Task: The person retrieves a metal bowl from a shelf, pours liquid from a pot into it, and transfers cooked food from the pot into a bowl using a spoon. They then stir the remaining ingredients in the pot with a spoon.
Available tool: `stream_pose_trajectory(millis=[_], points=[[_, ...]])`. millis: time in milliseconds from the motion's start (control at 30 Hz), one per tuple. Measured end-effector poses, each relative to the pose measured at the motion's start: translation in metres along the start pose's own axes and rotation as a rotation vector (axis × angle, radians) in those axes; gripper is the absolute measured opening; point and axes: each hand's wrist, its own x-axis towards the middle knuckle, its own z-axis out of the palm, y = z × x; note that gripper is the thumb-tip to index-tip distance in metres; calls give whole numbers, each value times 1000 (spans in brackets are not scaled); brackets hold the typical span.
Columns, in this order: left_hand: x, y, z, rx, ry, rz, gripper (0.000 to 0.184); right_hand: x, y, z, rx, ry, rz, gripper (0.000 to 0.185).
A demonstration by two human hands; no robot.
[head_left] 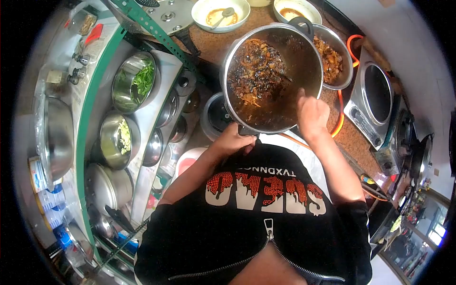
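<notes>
A large metal pot (273, 118) stands tilted toward me, its near edge close to my chest. Dark, glossy cooked food (256, 71) with lighter strips lies mostly on the pot's left side. My left hand (233, 142) is closed around the black handle (247, 131) at the near rim. Over the right part of the rim, my right hand (313, 114) is curled closed with its fingers toward the inside. What it holds, if anything, is hidden. Beside the pot on the right, a metal bowl (349, 71) contains brown cooked pieces (330, 61).
Two white bowls (244, 19) (313, 12) with brown residue stand behind the pot. An electric hob (375, 95) is at right, near an orange hose (339, 118). Left shelves hold metal bowls of green pieces (142, 80) and pale chopped pieces (124, 135). A green shelf frame (88, 109) borders them.
</notes>
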Motion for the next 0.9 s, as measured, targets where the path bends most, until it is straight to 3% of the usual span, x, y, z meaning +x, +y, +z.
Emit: stream_pose_trajectory(millis=[100,300,533,633,833,900], points=[[2,0,3,35,-3,8,8,19,3,15,3,50,86,50],[2,-3,2,29,7,13,12,-9,-25,-13,-76,-201,-186,18],[4,-4,0,137,-10,22,13,-1,-34,-15,45,-58,-299,42],[3,-4,1,100,13,-13,13,0,-27,-1,69,56,-387,41],[6,-9,0,81,-4,39,12,-20,-13,3,-20,-92,-471,39],[4,-6,1,51,1,35,12,-20,-12,-3,10,-37,-451,39]])
